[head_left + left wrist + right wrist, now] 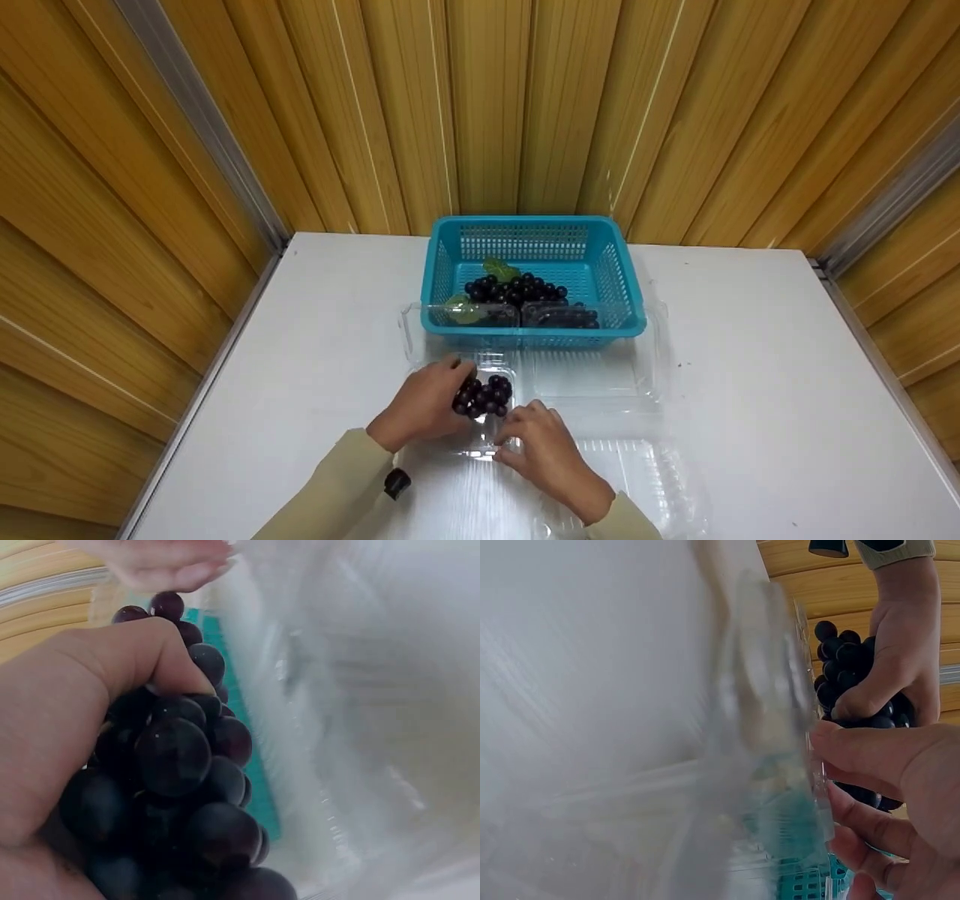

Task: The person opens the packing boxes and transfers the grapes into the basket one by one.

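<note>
My left hand [427, 397] grips a bunch of dark grapes [484, 396] over a clear plastic clamshell box [480, 453]. In the left wrist view, its thumb presses on the grapes [172, 757], and several of them bulge out past it. At the near right edge of the box is my right hand [544, 450], fingers bent. The right wrist view has the thumb and fingertips of that hand [900, 787] pinching the edge of the clear plastic. The grapes and left hand show just beyond it there.
Behind the boxes stands a teal basket [637, 319] with more dark grapes [517, 289] and green leaves [501, 268] in it. A second clear box [592, 375] lies open on the right, its lid overlapping the basket front. Another clear plastic piece [630, 472] lies nearer. Wood-look walls [525, 105] enclose the table.
</note>
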### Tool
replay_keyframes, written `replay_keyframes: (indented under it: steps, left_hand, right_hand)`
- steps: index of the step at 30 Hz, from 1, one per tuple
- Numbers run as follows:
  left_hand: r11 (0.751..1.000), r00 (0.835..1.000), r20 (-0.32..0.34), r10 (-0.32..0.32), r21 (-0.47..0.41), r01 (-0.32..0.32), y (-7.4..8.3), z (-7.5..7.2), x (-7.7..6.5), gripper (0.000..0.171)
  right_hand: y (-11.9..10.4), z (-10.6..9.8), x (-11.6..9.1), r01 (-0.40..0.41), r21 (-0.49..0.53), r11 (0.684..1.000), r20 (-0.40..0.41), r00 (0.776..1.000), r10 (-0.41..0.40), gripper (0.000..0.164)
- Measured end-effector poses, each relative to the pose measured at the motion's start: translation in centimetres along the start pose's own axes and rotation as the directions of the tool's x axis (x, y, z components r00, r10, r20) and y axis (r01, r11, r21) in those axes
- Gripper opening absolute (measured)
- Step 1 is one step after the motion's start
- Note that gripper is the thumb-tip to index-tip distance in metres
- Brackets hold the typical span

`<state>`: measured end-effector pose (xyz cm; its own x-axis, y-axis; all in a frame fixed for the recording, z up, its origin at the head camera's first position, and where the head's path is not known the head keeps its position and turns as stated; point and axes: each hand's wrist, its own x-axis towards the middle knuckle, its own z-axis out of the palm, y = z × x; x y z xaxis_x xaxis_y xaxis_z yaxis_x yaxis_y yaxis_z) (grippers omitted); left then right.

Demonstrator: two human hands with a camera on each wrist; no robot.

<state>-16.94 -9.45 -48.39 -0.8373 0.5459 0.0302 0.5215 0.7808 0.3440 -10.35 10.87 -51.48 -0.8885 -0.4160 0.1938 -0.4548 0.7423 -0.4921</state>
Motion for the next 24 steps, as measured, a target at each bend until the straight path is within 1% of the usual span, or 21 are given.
replay_keyframes:
  steps: [6,16,20,24]
  left_hand:
    - [0.999,0.999,-0.004,-0.032,-0.026,0.032,0.3,-1.5,0.2,0.057]
    - [0.999,0.999,-0.045,-0.01,-0.052,0.008,0.7,-3.4,0.2,0.054]
    - [0.999,0.999,-0.052,-0.008,-0.048,0.005,0.8,-3.9,0.3,0.054]
    - [0.998,0.999,-0.042,-0.024,-0.054,0.022,0.8,-4.2,0.4,0.055]
  right_hand:
    - [0.0,0.0,-0.1,0.0,0.021,1.0,0.007,1.0,0.0,0.009]
    - [0.1,-0.1,-0.4,0.04,0.032,0.999,0.025,0.999,-0.041,0.012]
    - [0.0,-0.3,-0.5,0.044,0.037,0.998,0.054,0.998,-0.046,0.012]
    - [-0.1,-0.5,-0.6,0.027,0.045,0.999,0.101,0.994,-0.032,0.012]
